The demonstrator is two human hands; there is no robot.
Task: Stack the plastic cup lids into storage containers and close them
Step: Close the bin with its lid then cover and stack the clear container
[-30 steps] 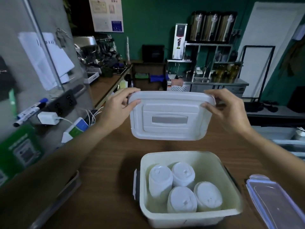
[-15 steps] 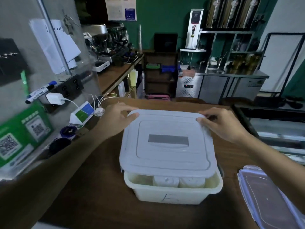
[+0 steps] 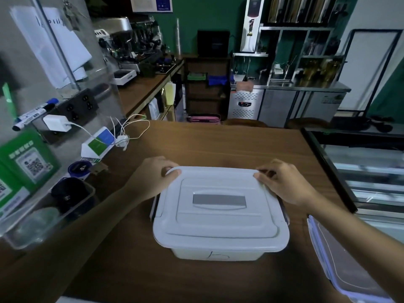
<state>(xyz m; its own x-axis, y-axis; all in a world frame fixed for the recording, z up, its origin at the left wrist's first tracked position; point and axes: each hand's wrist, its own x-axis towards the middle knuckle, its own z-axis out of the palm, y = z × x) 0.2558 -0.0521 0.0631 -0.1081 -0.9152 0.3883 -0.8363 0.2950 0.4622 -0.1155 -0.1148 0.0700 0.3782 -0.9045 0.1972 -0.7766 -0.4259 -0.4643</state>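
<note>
A pale lid (image 3: 218, 215) sits on its container (image 3: 214, 255) at mid-bench (image 3: 218, 145). The left hand (image 3: 153, 182) and right hand (image 3: 284, 184) each grip a far corner, thumbs on top. The smooth plastic is probably light and slightly flexible, best pressed at the rim, then clipped at the side latches (image 3: 286, 217).

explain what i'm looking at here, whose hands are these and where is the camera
There is no machine: these are a person's two bare hands. The single picture comes from a wide-angle camera worn on the head, looking forward and down. On the wooden table stands a white storage container with a grey lid laid on top. The left hand and right hand each grip a far corner of that lid. A clear lid lies at the right edge. What the container holds is hidden.
</note>
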